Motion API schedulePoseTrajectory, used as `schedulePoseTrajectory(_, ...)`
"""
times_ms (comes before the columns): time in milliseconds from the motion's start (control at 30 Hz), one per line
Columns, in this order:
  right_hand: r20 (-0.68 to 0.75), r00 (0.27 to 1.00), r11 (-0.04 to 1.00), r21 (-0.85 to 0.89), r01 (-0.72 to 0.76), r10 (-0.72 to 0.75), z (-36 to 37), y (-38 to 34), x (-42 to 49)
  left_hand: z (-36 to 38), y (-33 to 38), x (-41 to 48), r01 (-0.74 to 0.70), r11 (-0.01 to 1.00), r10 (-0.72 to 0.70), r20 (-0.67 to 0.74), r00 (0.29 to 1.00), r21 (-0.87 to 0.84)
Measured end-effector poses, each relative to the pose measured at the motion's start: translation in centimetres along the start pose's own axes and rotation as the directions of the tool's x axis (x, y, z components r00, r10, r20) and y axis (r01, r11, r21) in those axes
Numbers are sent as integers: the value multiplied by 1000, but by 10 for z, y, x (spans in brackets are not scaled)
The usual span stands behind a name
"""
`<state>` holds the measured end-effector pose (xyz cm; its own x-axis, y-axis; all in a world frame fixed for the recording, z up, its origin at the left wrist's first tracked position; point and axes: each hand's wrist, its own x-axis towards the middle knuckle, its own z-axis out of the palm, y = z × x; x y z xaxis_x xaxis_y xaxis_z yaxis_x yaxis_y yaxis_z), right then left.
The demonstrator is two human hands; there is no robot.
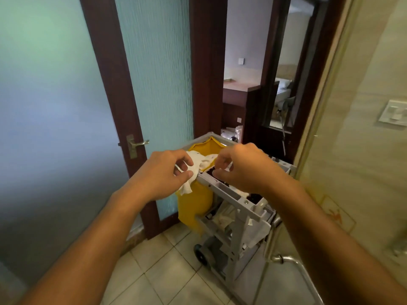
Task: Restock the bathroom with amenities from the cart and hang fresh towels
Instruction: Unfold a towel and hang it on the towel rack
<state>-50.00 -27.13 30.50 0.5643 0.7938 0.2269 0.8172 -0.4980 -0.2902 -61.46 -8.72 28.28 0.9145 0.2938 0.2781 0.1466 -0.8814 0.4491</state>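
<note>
The crumpled white cloth (193, 166) stretches sideways above the cart's (229, 194) near top edge, left hand (167, 175) gripping its bulk, right hand (240, 168) pinching its other end.

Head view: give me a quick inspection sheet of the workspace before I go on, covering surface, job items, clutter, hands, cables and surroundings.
Surface: pale tiled floor; no table in view.
Job's things: grey housekeeping cart in the doorway, its yellow bag hanging on the door side; crumpled white cloth held over the bag's mouth.
Clutter: white items on the cart's lower shelf, too unclear to name.
Hands: left hand grips the white cloth; right hand has curled fingers at the cloth's other end, contact unclear.
Cables: nothing seen.
Surroundings: frosted glass door with metal handle, wall switch plate, metal rail low right.
</note>
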Motion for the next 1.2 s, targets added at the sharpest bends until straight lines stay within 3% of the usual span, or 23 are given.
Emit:
schedulePoseTrajectory(267, -3, 995, 994, -33, -104, 104, 62, 7, 118, 11, -123, 102, -49, 997, 50, 1, 999, -51)
schedulePoseTrajectory(600, 80, 981, 985, -16, -174, 174, 138, 19, 252, 20, -249, 196, -2, 992, 12, 76, 997, -128)
schedulePoseTrajectory(1000, 167, 933, 941, 66, -333, 318, 254, 128, 356, 140, -336, 307, 107, 991, -85, 229, 970, -84)
schedulePoseTrajectory(1200, 211, 893, 883, 175, -435, 398, 309, 172, 401, 207, -367, 345, 223, 972, -181, 373, 910, -73)
